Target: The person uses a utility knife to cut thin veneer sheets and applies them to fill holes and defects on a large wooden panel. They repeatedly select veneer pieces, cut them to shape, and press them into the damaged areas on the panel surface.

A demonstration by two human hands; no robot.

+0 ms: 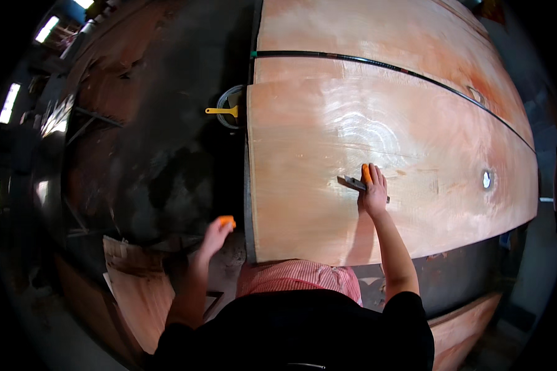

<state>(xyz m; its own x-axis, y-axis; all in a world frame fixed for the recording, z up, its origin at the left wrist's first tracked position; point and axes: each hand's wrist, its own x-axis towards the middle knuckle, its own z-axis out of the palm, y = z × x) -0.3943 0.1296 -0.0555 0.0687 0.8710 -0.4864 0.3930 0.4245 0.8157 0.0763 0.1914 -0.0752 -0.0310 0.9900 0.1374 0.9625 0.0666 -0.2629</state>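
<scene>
My right hand (374, 193) rests over a wooden veneer sheet (291, 210), closed on a narrow grey metal utility knife (351, 182). The knife's angled end sticks out left of the fingers and its other end shows right of the palm. An orange cover (367, 174) wraps one finger of this hand. Off the sheet's left edge, my left hand (214, 237) hangs with its fingers curled, slightly blurred. Something orange (227, 221) sits at its fingertips, perhaps a similar finger cover. Whether that hand holds anything cannot be made out.
A long dark strip (365, 60) crosses the sheets at the far side. The near sheet has a hole (487, 179) at right. Beyond the left edge stands a bucket with a yellow-handled scraper (220, 111). Loose veneer (139, 290) leans at lower left.
</scene>
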